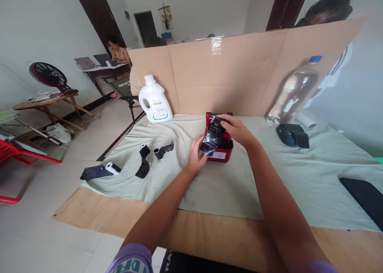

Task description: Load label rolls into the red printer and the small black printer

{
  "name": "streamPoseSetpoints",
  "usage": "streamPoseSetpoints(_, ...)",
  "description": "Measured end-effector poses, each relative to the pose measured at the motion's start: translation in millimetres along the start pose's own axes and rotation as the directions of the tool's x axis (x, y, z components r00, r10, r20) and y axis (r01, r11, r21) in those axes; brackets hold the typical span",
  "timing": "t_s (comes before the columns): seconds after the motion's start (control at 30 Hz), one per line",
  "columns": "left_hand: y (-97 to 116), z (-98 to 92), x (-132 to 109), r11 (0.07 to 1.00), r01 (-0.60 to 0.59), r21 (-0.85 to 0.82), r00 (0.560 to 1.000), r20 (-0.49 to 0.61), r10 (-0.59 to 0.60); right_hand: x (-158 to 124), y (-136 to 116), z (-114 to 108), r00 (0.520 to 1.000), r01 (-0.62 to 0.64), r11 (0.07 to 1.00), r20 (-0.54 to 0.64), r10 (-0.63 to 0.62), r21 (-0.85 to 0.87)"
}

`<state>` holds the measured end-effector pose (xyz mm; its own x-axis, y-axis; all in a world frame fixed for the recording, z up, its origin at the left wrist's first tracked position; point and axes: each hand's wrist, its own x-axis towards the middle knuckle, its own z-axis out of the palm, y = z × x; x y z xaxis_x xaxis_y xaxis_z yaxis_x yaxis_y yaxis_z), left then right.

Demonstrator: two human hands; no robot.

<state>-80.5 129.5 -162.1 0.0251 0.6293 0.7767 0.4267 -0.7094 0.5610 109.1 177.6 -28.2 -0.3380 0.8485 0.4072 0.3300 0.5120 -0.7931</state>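
Observation:
A shiny, crinkled black strip (213, 136) is stretched between my two hands. My left hand (196, 155) pinches its lower end, and my right hand (236, 129) grips the upper end, thumb on top. Directly behind and under the strip stands a red and black box-shaped device (220, 156) with a white label on its front; its upper part stands raised at the back. The strip and my fingers hide much of its inside. To the left lie three partly unrolled black rolls with pale cores: one (144, 149) in the middle, another (158, 152) nearer my left hand, a third (112, 168) farthest left.
A white jug (154, 101) and a large clear bottle (295, 91) stand at the back against a cardboard screen (221, 81). A black device (292, 136) and a white tube (306, 120) lie at right, a dark flat object (363, 199) nearer. Other people are beyond the screen.

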Motion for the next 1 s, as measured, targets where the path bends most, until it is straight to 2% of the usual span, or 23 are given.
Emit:
streamPoseSetpoints(0.13,11,-1.4,2,0.972,-0.170,0.163,0.985,0.005,0.172,4,27,-10,0.999,0.024,0.973,0.046,-0.013,-0.229)
streamPoseSetpoints(0.3,19,3.0,2,0.919,-0.266,0.290,0.963,0.130,0.237,9,44,0,0.998,0.010,0.949,0.065,0.011,-0.315)
streamPoseSetpoints(0.5,18,3.2,-1,0.886,-0.287,0.364,0.952,0.209,0.223,10,47,17,0.993,-0.099,0.943,0.030,0.114,-0.317)
streamPoseSetpoints(0.63,18,4.5,-2,0.879,-0.285,0.382,0.955,0.192,0.227,10,47,27,0.990,-0.134,0.921,-0.014,0.139,-0.365)
streamPoseSetpoints(0.8,21,6.4,-1,0.883,-0.234,0.407,0.968,0.185,0.171,14,51,26,0.985,-0.157,0.923,0.011,0.172,-0.351)
streamPoseSetpoints(1.0,21,8.4,0,0.895,-0.223,0.387,0.970,0.179,0.164,20,55,22,0.984,-0.157,0.947,0.039,0.175,-0.282)
